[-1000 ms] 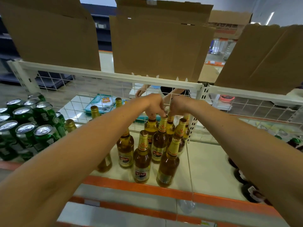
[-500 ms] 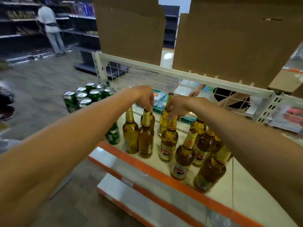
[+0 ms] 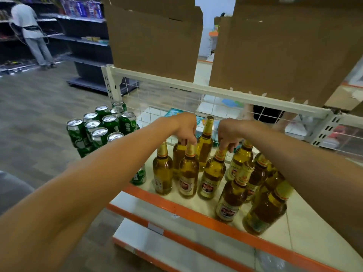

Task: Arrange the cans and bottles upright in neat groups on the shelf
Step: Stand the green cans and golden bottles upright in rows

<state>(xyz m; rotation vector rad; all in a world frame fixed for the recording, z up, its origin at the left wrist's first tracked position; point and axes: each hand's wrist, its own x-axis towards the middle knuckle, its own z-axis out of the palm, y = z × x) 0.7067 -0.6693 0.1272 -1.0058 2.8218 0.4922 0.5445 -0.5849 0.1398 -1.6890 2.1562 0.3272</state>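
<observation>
Head view: the step in hand looks like grouping the amber glass bottles w/ gold foil necks (image 3: 162, 169) on the cream shelf w/ orange front edge (image 3: 172, 206).

- **Left hand** (image 3: 185, 130): fingers curled down, pinching the foil neck of a front-row bottle (image 3: 189, 173). It may also touch the one behind, can't tell.
- **Right hand** (image 3: 228, 134): pinches the neck of the neighbour bottle (image 3: 214, 173), just to the right.
- **Held bottles:** both stand upright on the shelf, close beside ea. other.

Next move, prob.: slide ea. in snug against its row and keep it vertical so it doesn't knock the others. The cluster under the right forearm looks looser and needs squaring.

Counts:
- **Bottles:** approx 10 visible, and the right forearm may hide more.
- **Green aluminium cans** (image 3: 110, 122), at the shelf's left end: 10 tops in the upper layer, and at least 2 lower cans showing.
</observation>
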